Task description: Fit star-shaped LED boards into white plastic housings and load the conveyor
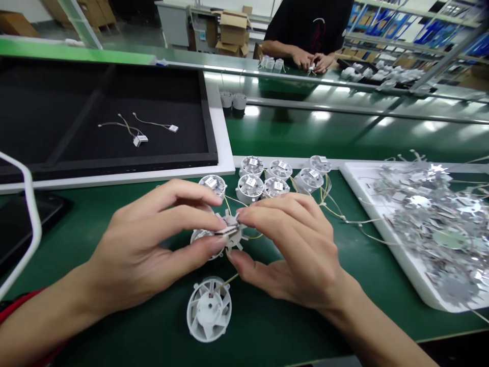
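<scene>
the left hand (132,247) is pinching 1 flat piece (227,231) by 1 toothed disc (234,241), which the right hand (300,250) is pinching beyond a round housing (209,312); fitting is seemingly underway, next probably calling for careful alignment

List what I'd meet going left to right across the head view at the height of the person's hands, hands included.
Bent white rod → left hand → pale, star-shaped piece with short spokes → right hand → shallow white tray heaped with silvery parts.
</scene>
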Action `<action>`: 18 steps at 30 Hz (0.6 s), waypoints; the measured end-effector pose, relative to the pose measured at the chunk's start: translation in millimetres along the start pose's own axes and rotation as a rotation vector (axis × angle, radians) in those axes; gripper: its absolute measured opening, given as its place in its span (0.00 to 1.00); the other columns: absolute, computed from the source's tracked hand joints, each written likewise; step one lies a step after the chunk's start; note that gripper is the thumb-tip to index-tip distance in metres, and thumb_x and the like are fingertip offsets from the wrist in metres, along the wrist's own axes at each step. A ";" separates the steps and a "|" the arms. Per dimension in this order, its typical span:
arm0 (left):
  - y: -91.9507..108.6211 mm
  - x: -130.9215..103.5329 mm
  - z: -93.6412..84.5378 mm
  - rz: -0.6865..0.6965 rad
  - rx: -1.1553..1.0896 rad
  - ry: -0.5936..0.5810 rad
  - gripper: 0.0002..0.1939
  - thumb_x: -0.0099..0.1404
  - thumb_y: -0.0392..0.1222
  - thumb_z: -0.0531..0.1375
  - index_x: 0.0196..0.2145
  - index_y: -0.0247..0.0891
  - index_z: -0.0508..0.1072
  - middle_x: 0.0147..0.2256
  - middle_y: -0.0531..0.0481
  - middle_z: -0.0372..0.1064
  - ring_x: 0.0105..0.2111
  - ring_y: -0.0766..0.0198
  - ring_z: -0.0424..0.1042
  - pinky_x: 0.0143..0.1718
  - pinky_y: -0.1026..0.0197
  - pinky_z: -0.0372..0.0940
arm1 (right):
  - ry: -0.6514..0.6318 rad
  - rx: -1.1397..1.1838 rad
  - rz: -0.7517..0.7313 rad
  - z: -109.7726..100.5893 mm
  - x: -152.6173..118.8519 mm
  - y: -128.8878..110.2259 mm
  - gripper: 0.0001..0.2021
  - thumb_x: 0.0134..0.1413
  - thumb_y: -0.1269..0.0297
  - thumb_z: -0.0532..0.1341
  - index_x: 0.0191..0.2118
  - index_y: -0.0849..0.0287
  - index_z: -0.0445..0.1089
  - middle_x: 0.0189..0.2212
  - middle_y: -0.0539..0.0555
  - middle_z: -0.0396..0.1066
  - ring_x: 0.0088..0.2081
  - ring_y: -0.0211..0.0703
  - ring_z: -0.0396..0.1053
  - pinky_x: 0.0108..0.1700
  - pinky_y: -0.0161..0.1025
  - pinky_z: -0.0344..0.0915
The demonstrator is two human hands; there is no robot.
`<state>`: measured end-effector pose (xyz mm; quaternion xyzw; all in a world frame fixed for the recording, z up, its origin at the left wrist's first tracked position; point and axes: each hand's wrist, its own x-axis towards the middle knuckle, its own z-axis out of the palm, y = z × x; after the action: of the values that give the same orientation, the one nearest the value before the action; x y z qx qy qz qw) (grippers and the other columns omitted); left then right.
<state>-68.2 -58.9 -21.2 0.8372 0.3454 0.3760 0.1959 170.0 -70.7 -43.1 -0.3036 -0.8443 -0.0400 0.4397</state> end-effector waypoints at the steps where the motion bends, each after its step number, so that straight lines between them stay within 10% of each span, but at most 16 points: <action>1: 1.8 0.1 0.3 -0.019 -0.002 0.021 0.05 0.72 0.38 0.68 0.41 0.50 0.82 0.48 0.59 0.78 0.44 0.68 0.79 0.51 0.72 0.74 | 0.009 -0.012 -0.005 0.7 0.5 -0.7 0.07 0.68 0.64 0.68 0.46 0.60 0.74 0.38 0.53 0.84 0.41 0.45 0.81 0.47 0.44 0.69; 8: 5.8 5.1 -0.9 -0.479 -0.462 -0.162 0.11 0.70 0.48 0.71 0.30 0.45 0.81 0.44 0.54 0.77 0.43 0.63 0.79 0.39 0.72 0.76 | 0.055 0.030 -0.005 0.6 5.2 -1.7 0.08 0.61 0.69 0.71 0.45 0.57 0.75 0.37 0.52 0.85 0.39 0.46 0.82 0.44 0.46 0.71; 12: 0.5 7.7 3.0 -0.740 -0.989 -0.208 0.14 0.65 0.42 0.77 0.41 0.45 0.77 0.37 0.58 0.77 0.31 0.69 0.80 0.35 0.72 0.76 | 0.055 0.119 0.038 0.2 4.5 -0.5 0.09 0.62 0.69 0.70 0.46 0.56 0.75 0.39 0.52 0.86 0.39 0.46 0.83 0.42 0.46 0.72; 18: -5.5 9.4 4.9 -0.828 -1.123 -0.274 0.17 0.65 0.48 0.78 0.46 0.41 0.81 0.33 0.54 0.77 0.27 0.72 0.76 0.31 0.75 0.74 | -0.010 0.271 0.134 -3.0 0.9 -2.7 0.11 0.67 0.67 0.70 0.51 0.58 0.71 0.41 0.53 0.84 0.41 0.45 0.82 0.43 0.44 0.73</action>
<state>-62.3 -48.7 -23.0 0.4494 0.3614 0.2831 0.7664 170.3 -73.5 -40.0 -0.2973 -0.8220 0.1053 0.4742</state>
